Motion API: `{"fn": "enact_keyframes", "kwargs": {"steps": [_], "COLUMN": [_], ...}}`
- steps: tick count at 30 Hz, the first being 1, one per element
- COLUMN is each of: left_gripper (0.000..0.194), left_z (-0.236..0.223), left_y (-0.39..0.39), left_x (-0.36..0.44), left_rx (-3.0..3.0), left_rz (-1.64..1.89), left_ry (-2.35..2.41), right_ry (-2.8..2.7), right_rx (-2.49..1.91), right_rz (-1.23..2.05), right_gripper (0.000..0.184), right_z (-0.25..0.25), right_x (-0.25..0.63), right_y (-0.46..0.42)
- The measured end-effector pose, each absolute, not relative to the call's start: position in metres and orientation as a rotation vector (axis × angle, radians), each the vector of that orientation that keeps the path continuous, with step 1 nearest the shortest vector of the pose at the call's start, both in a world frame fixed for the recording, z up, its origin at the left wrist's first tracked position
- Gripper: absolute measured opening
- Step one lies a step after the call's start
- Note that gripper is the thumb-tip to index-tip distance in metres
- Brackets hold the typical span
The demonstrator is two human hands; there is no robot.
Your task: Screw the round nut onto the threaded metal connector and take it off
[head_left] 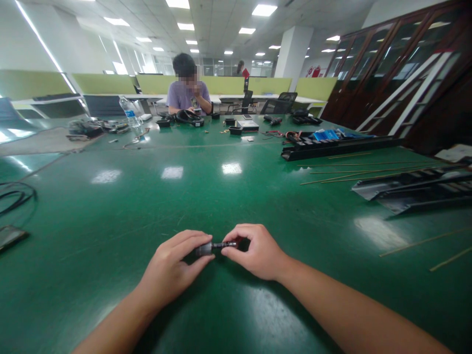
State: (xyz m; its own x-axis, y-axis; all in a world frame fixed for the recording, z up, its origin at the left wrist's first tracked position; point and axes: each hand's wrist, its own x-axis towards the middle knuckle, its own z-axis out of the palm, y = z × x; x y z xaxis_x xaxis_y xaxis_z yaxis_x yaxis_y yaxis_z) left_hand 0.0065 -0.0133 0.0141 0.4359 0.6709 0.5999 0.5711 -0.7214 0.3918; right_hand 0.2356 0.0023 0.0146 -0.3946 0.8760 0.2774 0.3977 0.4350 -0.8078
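Low in the middle of the view, my left hand point(172, 265) is closed around a short grey-black cylinder point(204, 249). A thin dark ribbed rod point(221, 245) sticks out of the cylinder's right end, lying roughly level. My right hand point(258, 253) pinches the far end of this rod between thumb and fingers, where a dark reddish part shows. Whether the rod and cylinder are one piece I cannot tell. Both hands are just over the green table point(191, 196).
Black metal channels point(424, 189) and thin yellowish rods point(354, 174) lie on the right. A longer black tray point(332, 145) holds blue items behind them. At the far edge sit a person point(188, 93), small black boxes point(236, 130) and a water bottle point(129, 114). Black cable point(18, 196) lies left.
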Motion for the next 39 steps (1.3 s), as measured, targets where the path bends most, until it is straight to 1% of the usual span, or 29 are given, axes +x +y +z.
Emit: {"fn": "enact_keyframes", "kwargs": {"steps": [39], "left_gripper": [0.027], "left_z": [0.0149], "left_y": [-0.0111], "left_x": [0.0005], "left_rx": [2.543], "left_rz": [1.124], "left_ry": [1.221], "right_ry": [-1.929], "right_rx": [-1.054], "right_rz": [0.834], "right_gripper": [0.006], "right_z": [0.0131], "right_x": [0.2398], "right_y": [0.0065]}}
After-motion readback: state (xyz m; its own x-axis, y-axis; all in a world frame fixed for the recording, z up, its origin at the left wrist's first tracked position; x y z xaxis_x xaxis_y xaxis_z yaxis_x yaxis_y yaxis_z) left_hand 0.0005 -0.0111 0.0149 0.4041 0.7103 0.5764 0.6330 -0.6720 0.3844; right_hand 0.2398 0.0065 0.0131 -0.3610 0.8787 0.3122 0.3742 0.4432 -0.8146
